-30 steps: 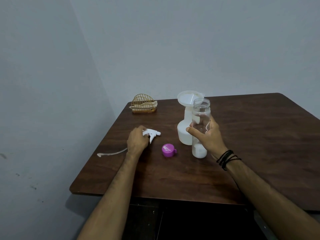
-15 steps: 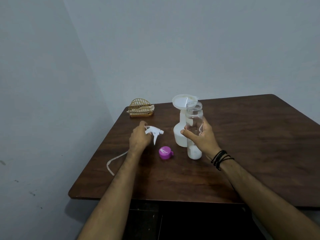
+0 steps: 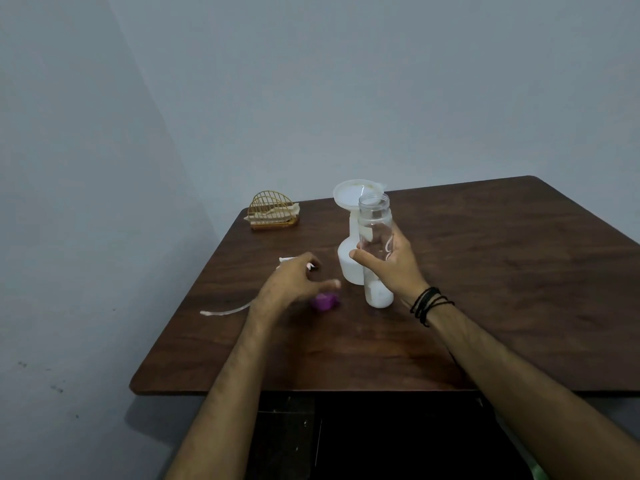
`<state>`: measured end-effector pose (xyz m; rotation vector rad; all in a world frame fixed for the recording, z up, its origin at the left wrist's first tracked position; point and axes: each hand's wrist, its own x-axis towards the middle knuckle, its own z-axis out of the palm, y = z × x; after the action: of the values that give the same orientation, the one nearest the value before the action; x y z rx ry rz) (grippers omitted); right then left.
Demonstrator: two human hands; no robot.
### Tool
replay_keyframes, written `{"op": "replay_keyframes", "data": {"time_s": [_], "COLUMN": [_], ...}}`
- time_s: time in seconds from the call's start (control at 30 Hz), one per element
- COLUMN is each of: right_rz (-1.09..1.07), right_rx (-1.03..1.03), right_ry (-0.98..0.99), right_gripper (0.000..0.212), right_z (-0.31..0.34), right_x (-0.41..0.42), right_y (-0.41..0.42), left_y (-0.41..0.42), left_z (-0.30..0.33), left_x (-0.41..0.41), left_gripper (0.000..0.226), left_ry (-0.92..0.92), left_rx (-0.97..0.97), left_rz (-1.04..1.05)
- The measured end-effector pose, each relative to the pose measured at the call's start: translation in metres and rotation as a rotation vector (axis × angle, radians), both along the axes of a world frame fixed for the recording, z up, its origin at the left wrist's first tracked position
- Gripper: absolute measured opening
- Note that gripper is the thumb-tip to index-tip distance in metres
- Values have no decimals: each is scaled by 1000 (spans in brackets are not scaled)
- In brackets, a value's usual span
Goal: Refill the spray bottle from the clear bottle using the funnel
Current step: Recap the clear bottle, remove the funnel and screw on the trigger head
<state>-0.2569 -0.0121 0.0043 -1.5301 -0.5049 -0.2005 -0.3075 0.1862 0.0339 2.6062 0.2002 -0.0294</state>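
Hands over the table [image 3: 519,271]: left hand [image 3: 287,285], blurred, fingers loose and reaching out above the purple cap [image 3: 323,302], holding nothing. Right hand [image 3: 391,265] wraps the uncapped clear bottle [image 3: 375,237], upright on the table. Behind it, touching, spray bottle [image 3: 349,261] with funnel [image 3: 349,197] on top. Trigger head [image 3: 285,260] peeks out behind the left hand. Farthest, napkin holder [image 3: 272,211].

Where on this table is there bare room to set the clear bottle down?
Bare wood to the right of the clear bottle and along the near table edge. Crowded left: spray bottle, purple cap, left hand.
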Motion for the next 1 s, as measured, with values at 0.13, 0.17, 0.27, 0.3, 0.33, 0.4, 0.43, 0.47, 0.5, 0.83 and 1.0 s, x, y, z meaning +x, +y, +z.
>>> {"op": "replay_keyframes", "data": {"time_s": [0.13,0.17,0.27,0.3,0.33,0.4,0.43,0.47,0.5,0.83,1.0], "right_rz": [15,27,84,107,127,153,167,180,194,187,176], "right_rx": [11,9,7,7,5,-4,-10,-17,-27,-152,-179], "right_ry": [4,2,16,28,38,54,60,65,68,32,37], "right_gripper": [57,57,56,55,56,56,57,57,58,68,69], "right_z": [0,1,3,4,6,7,8,10,11,15,14], "right_x": [0,0,-1,-1,-1,-2,-2,-3,-3,-6,-5], "right_y": [1,0,-3,-4,-5,-6,-6,-5,-5,-5,-5], "left_y": [-17,-19,-14,-9,-3,4,4,2,-2,-47,-62], "left_z": [-10,-13,-7,0,10,34,47,60,72,120,129], "left_x": [-4,-4,-5,-5,-7,-12,-14,-15,-14,9,10], "left_gripper": [64,61,59,57,53,46,44,42,41,51,57], "left_ry": [157,157,180,153,84,-143,-257,-349,-413,-435,-340], "left_rx": [114,127,146,110,45,-160,-275,-363,-405,-135,121], "left_rz": [-115,-129,-162,-174,-187,-187,-176,-167,-166,-349,-391]}}
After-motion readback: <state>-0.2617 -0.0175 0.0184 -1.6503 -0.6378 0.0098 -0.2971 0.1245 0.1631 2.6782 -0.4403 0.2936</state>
